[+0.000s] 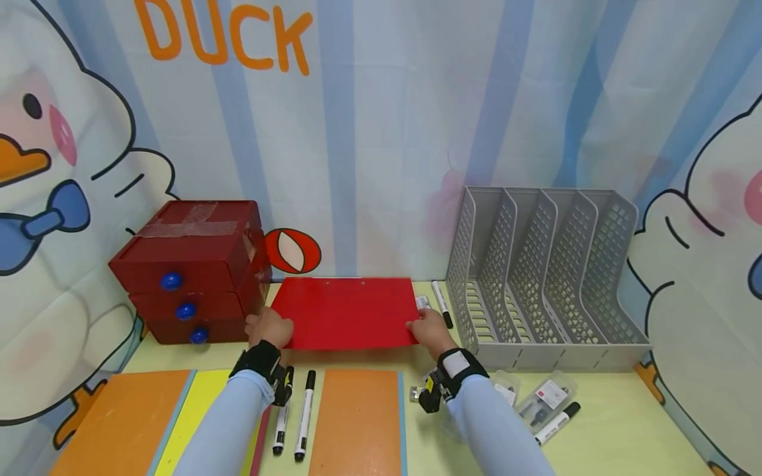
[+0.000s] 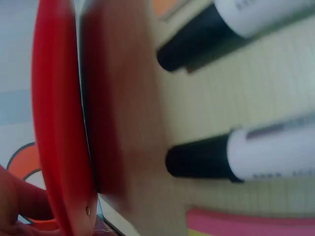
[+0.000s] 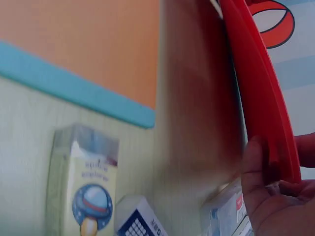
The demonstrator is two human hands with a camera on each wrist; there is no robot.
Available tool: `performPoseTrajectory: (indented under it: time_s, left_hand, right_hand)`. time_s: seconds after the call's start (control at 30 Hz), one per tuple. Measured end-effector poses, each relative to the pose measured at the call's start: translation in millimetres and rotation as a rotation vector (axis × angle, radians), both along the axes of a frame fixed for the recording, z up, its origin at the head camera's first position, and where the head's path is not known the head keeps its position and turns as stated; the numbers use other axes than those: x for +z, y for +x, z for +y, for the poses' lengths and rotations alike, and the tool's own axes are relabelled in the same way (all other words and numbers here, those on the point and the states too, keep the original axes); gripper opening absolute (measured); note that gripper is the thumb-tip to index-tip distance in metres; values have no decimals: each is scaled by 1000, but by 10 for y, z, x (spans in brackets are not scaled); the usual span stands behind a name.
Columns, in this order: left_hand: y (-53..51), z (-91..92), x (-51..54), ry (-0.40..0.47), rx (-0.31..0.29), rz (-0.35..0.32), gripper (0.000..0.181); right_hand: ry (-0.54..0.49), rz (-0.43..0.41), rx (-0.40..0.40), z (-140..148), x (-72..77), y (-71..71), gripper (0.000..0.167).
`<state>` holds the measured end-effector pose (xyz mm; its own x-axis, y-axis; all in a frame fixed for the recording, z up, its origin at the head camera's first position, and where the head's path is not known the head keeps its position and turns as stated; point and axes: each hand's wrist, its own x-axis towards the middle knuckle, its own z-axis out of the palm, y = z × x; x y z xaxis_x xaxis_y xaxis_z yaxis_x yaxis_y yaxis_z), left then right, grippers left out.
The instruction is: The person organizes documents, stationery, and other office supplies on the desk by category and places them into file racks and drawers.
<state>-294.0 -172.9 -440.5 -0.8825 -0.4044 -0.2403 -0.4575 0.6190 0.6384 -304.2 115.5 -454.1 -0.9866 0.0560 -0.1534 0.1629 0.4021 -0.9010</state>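
A person's left hand [image 1: 269, 328] and right hand [image 1: 432, 332], each grip clamped on one end, hold a red folder [image 1: 348, 314] above the counter [image 1: 631, 423].

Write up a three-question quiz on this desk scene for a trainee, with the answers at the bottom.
1. What do the left hand and right hand hold between them?
2. True or false: the red drawer unit has five blue knobs.
3. In the head view, where does the grey rack stand? (a) left of the drawer unit (b) right of the drawer unit (c) on top of the drawer unit

Key:
1. A red folder.
2. False; three show.
3. b
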Motion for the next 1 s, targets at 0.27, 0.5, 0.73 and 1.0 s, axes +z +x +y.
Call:
performPoseTrajectory:
  time_s: [0.27,0.5,0.73,1.0]
  left_hand:
    - [35,4,8,46,13,39,50]
    - [110,-90,-5,354,74,63,54]
    - [97,-179,84,789,17,31,63]
    - [141,-277,204,993,-182,196,65]
  right_hand:
    - [-253,28,-73,41,68,19,48]
    - [-340,105,-86,119,232,50,47]
    - [-327,136,-100,234,379,-1,51]
    - [-322,151,-140,310,448,-3,46]
